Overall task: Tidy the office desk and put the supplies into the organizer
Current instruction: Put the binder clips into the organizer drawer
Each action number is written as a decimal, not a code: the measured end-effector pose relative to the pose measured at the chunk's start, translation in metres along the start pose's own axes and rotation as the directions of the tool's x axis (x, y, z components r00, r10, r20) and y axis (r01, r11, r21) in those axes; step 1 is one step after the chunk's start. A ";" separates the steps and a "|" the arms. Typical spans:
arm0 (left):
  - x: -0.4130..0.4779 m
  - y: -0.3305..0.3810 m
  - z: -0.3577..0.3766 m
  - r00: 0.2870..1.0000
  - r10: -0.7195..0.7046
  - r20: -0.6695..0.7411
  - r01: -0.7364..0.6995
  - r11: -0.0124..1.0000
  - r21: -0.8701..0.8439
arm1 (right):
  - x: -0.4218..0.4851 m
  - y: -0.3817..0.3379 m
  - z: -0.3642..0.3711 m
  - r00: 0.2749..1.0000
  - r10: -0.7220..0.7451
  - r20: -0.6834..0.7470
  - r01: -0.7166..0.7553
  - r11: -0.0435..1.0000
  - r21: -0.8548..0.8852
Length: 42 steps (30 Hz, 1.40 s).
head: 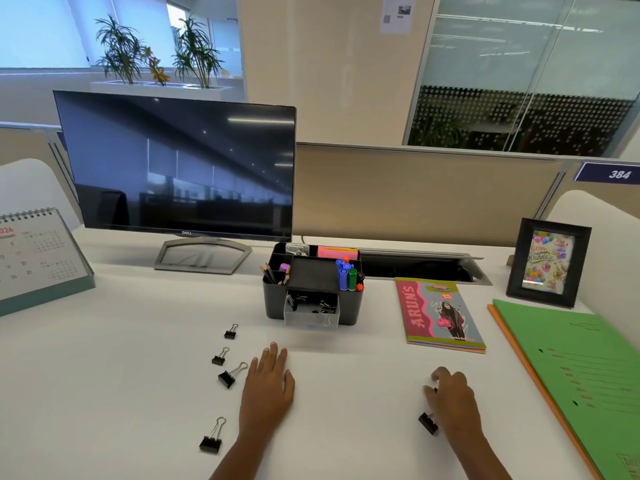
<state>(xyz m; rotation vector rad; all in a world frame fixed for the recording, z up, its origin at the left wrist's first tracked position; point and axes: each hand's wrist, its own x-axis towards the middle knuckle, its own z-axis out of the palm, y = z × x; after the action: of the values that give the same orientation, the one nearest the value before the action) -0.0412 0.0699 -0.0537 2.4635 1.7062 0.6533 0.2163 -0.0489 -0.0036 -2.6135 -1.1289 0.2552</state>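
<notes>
- Binder clips (pixel 227 377) are lying loose on the table (pixel 138 393), four of them strung in a ragged line, each apart from the others, all to the left of my left grip (pixel 268 379).
- My left grip is resting palm down with fingers straight, holding nothing. The nearest clip of that line is sitting just beside its little-finger edge, lying on a diagonal with its wire handles pointing toward my fingers.
- My right grip (pixel 450 400) is curling its fingers down over a small dark clip (pixel 434 389). I cannot tell whether the pinch is actually closing on it.
- A second clip (pixel 428 423) is lying just beside my right wrist, on its inner side.
- The organizer (pixel 349 306) is standing ahead of me, nearer my left grip than my right. Its clear drawer (pixel 311 322) is hanging open toward me with clips already inside.
- I am judging the left line as work for my left grip, while my right is dealing with its own two. From my right grip the drawer is lying forward and to the left.
</notes>
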 end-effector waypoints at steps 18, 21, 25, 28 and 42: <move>0.001 0.001 -0.003 0.999 0.019 0.051 -0.016 0.998 -0.057 | 0.017 -0.150 -0.009 0.677 -0.669 -0.305 0.729 0.666 0.156; 0.001 0.001 -0.004 0.997 0.021 0.068 -0.018 0.999 -0.047 | 0.024 -0.170 -0.010 0.613 -0.726 -0.312 0.781 0.617 0.099; 0.001 0.001 -0.006 0.997 0.023 0.080 -0.020 0.999 -0.038 | 0.032 -0.183 -0.011 0.579 -0.783 -0.228 0.806 0.592 0.015; 0.001 0.001 -0.007 0.996 0.023 0.084 -0.021 0.999 -0.032 | 0.034 -0.180 -0.011 0.573 -0.789 -0.222 0.811 0.584 0.018; 0.002 0.003 -0.008 0.996 -0.011 0.092 0.013 1.000 -0.023 | -0.005 -0.015 0.010 0.879 -0.433 -0.199 0.476 0.816 0.329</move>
<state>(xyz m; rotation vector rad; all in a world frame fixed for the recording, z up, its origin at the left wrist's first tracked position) -0.0412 0.0693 -0.0445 2.4258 1.6691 0.5469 0.1999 -0.0408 -0.0080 -1.9354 -1.4611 0.1852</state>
